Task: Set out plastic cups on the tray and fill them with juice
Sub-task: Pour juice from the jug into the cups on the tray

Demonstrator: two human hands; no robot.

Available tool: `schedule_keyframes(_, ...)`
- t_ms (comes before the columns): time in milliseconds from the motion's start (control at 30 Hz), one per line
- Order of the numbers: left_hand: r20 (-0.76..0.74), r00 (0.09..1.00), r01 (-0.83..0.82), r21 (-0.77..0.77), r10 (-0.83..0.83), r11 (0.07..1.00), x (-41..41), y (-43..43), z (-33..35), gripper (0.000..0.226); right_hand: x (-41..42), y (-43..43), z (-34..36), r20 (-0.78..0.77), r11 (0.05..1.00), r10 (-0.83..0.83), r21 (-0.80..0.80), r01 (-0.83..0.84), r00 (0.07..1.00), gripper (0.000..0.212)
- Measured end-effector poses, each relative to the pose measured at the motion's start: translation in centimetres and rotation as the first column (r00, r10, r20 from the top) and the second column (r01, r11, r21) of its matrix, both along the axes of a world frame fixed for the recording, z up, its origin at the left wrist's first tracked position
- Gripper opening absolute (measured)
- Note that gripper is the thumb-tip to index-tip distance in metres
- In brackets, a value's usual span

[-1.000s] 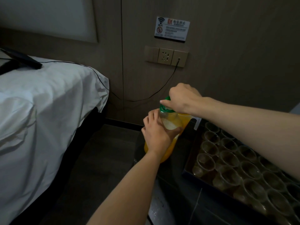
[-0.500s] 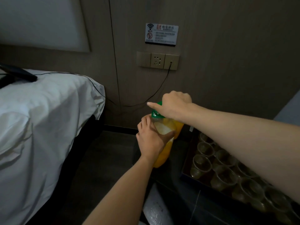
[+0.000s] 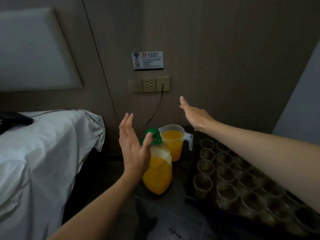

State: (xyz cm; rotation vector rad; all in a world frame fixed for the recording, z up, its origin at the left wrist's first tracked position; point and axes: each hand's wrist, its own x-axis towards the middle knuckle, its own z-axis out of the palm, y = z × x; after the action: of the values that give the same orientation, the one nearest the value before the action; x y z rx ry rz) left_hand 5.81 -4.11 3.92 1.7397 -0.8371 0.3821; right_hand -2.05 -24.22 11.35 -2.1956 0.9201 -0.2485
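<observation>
Over on the left, a bed [image 3: 43, 153] is lying under a rumpled white sheet, with a dark object [image 3: 15, 118] sitting at its far edge and a thin cable [image 3: 97, 118] trailing across the corner. Moving in, the left hand [image 3: 133, 149] is hovering upright with its fingers straight and spread, gripping nothing. Its thumb is overlapping the green cap [image 3: 152, 134] in this view, and I cannot tell whether it is actually touching.

Right behind that hand, the juice bottle [image 3: 158, 174] is standing upright on the dark counter [image 3: 183, 172], cap on, orange juice filling the lower part. Just behind the bottle, a clear jug [image 3: 173, 142] is standing with orange juice nearly to the brim, its handle pointing right. On the wall above, a socket panel [image 3: 149, 84] is showing one black lead plugged in (a small notice plate [image 3: 147, 60] is hanging over it).

Next, the right hand [image 3: 194, 115] is hanging in the air above and to the right of the jug, flat and loose, fingers stretched toward the wall, holding nothing.

Finishing on the right, the plastic cups [image 3: 226, 174] are standing mouth-up in tight rows on the dark tray [image 3: 199, 202], which is sitting on the counter just beside the bottle, with the right forearm crossing over the far rows. The light is dim, and I am seeing no orange in the cups.
</observation>
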Motion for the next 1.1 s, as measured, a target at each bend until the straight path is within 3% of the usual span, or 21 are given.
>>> schedule_keyframes(67,0.187,0.981,0.056,0.011,-0.057,0.998,-1.6,-1.4,2.1,0.085,-0.6,-1.1,-0.7,0.07,0.995,-0.023,0.103,0.016,0.997,0.098)
schedule_keyframes(167,0.172,0.946,0.274,0.021,-0.273,0.962,-5.0,-4.4,3.1,0.084,-1.4,-2.3,-2.2,0.166,0.979,-0.037,0.205,0.003,0.985,0.114)
schedule_keyframes(233,0.043,0.929,0.365,0.047,-0.367,0.93,-7.3,-6.7,2.3,0.082,-1.8,-2.9,-3.0,0.2,0.968,-0.069,0.25,0.018,0.977,0.115)
schedule_keyframes(333,-0.318,0.862,0.414,-0.007,-0.394,0.91,-9.5,-10.2,-0.2,0.079,-1.9,-3.8,-4.6,0.242,0.943,-0.113,0.331,0.028,0.964,0.117)
schedule_keyframes(433,-0.636,0.708,0.315,-0.102,-0.305,0.944,-9.3,-13.2,-2.8,0.08,-1.1,-4.6,-6.7,0.245,0.921,-0.141,0.387,0.037,0.959,0.101)
schedule_keyframes(533,-0.79,0.587,0.159,-0.1,-0.175,0.982,-8.4,-14.9,-4.4,0.072,0.3,-5.4,-9.1,0.199,0.919,-0.175,0.385,0.087,0.964,0.09)
schedule_keyframes(733,-0.806,0.591,-0.036,0.017,0.035,0.999,-5.1,-17.7,-7.4,0.069,3.0,-8.0,-13.4,0.098,0.963,-0.08,0.266,0.051,0.992,0.069)
schedule_keyframes(867,-0.848,0.524,-0.131,0.01,0.078,0.991,-3.0,-19.1,-9.0,0.071,5.1,-9.6,-15.8,0.045,0.981,-0.074,0.18,0.065,0.996,0.057)
schedule_keyframes(1100,-0.874,0.476,-0.222,-0.011,0.099,0.975,0.0,-20.2,-11.9,0.069,6.4,-10.2,-18.1,0.168,0.97,-0.052,0.241,0.01,0.984,0.052)
